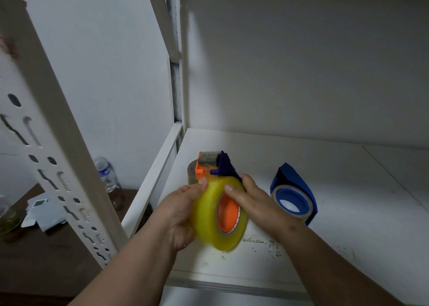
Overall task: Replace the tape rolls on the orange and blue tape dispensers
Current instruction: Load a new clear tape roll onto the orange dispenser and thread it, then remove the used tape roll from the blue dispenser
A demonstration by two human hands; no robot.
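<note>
Above the white shelf (325, 212) I hold the orange tape dispenser (228, 215), whose orange hub sits inside a thick yellow tape roll (209, 222). My left hand (183, 215) grips the roll from the left. My right hand (253, 203) clasps the roll's right side, thumb on its face. The dispenser's orange and dark blue cutter head (216, 164) sticks up behind my fingers. The blue tape dispenser (293, 194) lies on the shelf to the right, with a thin, nearly spent roll around its blue hub. A brownish tape roll (192, 173) stands behind the orange dispenser, mostly hidden.
A white slotted rack post (53, 143) slants across the left. Beyond it, a dark brown table (53, 254) carries a plastic water bottle (108, 173), white packets (44, 212) and a glass (8, 219). Walls close the shelf at the back and left.
</note>
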